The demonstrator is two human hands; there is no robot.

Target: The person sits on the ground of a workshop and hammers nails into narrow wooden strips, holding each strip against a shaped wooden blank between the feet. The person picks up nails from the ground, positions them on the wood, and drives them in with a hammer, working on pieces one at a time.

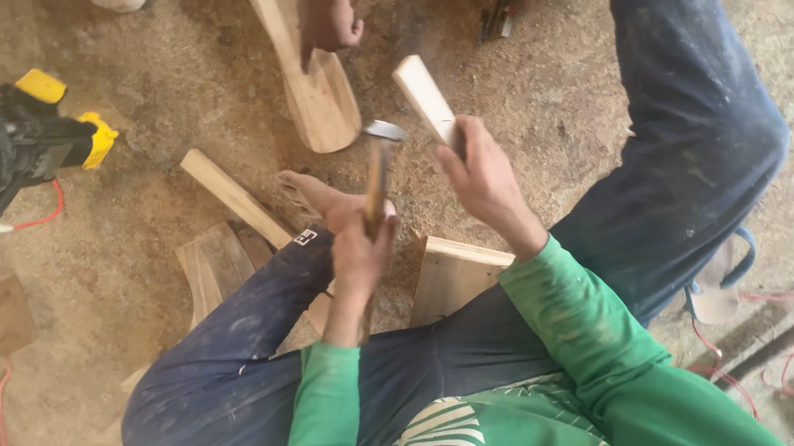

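1. Fingers of the left hand (361,248) are clenched around the wooden handle of a hammer (376,189); the handle runs upright through the fist, with the metal head at the 12 o'clock end.
2. Fingers of the right hand (481,175) are clenched on the lower end of a short pale wood strip (426,98), which slants up toward 11 o'clock from the hand.
3. The hammer head sits just beside the strip, at its 8 o'clock side; contact between the two cannot be determined.
4. Both forearms wear green sleeves. The person is seated on a sawdust-covered floor (556,85) in dark blue, dust-marked trousers, one bare foot (310,194) lying just at 10 o'clock from the left hand.
5. Another person's hand (328,13), at 12 o'clock in the view, rests on a paddle-shaped wooden piece (317,96) whose rounded end points toward 6 o'clock, near the hammer head.
6. A square wooden board (454,274) lies under the right forearm, at 6 o'clock from the right hand.
7. A long wooden slat (231,195) and flat offcuts (212,266) lie at 9 o'clock from the left hand.
8. A yellow-and-black power tool (26,136) with a red cord rests on the floor at the 9 o'clock edge, well apart from both hands.
9. A sandal (719,283) lies at 3 o'clock, beside the raised knee.
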